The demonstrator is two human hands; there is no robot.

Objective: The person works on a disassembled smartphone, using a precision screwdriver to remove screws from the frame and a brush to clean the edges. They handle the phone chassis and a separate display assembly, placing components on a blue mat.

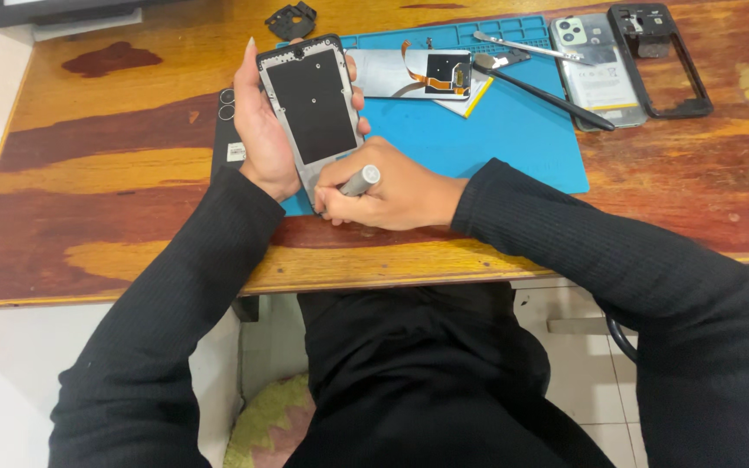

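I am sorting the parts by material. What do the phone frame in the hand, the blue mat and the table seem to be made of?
Phone frame: probably metal, grey matt edges, black centre sheet. Blue mat: likely silicone, dull, moulded compartments. Table: wood, glossy varnish, visible grain.

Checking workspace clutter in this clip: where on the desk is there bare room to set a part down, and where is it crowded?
Free: the wooden desk left of the left hand, and the blue mat in front of the black tool. Crowded: the far right, with the display panel, tweezers, opened phone and black frame.
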